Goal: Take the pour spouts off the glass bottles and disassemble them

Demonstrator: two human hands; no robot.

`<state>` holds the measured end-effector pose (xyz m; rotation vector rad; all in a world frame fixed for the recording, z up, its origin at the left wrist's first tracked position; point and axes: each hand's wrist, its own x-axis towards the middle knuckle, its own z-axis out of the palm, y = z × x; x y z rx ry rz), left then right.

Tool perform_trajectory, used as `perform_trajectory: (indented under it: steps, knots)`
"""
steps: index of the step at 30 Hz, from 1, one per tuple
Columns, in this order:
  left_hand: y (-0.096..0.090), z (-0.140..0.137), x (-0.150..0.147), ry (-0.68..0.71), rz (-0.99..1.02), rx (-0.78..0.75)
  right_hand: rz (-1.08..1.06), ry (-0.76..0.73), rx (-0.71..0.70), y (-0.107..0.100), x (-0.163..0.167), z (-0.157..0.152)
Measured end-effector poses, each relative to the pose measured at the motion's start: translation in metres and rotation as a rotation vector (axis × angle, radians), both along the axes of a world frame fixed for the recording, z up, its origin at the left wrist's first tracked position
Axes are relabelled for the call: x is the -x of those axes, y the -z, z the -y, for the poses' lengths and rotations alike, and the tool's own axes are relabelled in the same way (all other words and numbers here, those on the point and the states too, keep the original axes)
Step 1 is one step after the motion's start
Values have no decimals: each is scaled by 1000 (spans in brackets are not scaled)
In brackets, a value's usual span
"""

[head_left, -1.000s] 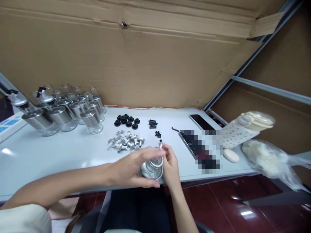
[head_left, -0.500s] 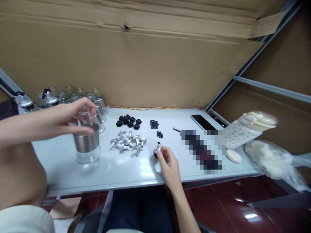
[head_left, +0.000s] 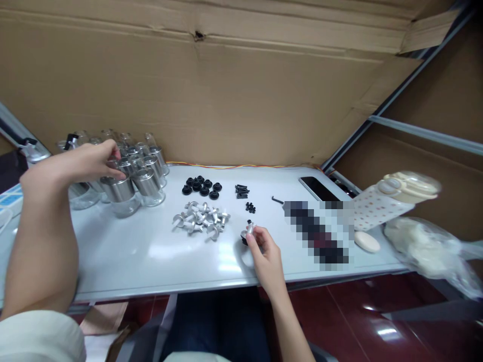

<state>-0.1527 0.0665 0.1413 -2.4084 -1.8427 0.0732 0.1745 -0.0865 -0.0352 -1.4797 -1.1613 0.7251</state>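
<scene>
My left hand (head_left: 98,160) is closed round the neck of a glass bottle with a steel sleeve (head_left: 118,192), at the front of a group of similar bottles on the left. The fingers partly cover its neck. Over the front of the table, my right hand (head_left: 267,256) pinches a small silver pour spout (head_left: 249,229) with a black stopper at its base. Left of that hand lies a heap of loose silver spouts (head_left: 199,220). Behind the heap are several black stoppers (head_left: 202,187). Black levers (head_left: 242,191) and tiny black caps (head_left: 250,207) lie further right.
More sleeved bottles (head_left: 147,183) stand at the back left, some with spouts. On the right are a phone (head_left: 320,189), a blurred-out patch, a white oval object (head_left: 367,242), a dotted flask (head_left: 381,208) and a plastic bag (head_left: 418,246). Cardboard (head_left: 241,100) walls the back.
My left hand has carried the bottle left and back from the table's left middle to the bottle group. My right hand still holds the spout in nearly the same place.
</scene>
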Motion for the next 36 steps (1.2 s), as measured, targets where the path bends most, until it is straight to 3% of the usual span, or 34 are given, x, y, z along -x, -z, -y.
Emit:
perform_trajectory:
  steps: [8, 11, 14, 16, 18, 21, 24, 29, 31, 33, 36]
  knots:
    - [9, -16, 14, -12, -5, 32, 6, -6, -14, -2, 1, 1]
    - [0, -1, 11, -109, -52, -111, 16, -11, -12, -2, 1, 1]
    - [-1, 37, -19, -63, 47, -318, 37, -18, -6, -2, 2, 0]
    - [14, 66, -55, 183, 268, -93, 39, -26, -4, -2, 2, 0]
    - [42, 88, -95, 435, 495, 271, 26, -25, -13, -2, 2, 1]
    - [93, 100, -143, 599, 701, 462, 4, -29, -57, -4, 1, 3]
    - [127, 97, -163, 610, 866, 485, 23, -125, -99, -6, 1, 6]
    - [139, 98, -163, 537, 1031, 513, 61, -294, -170, -13, -7, 7]
    - [141, 102, -162, 551, 1071, 529, 193, -195, -220, -21, -21, 0]
    - [146, 107, -162, 599, 1098, 535, 449, 15, -250, -33, -40, -12]
    - [152, 110, -162, 708, 1073, 559, 816, 104, -137, -53, -73, -40]
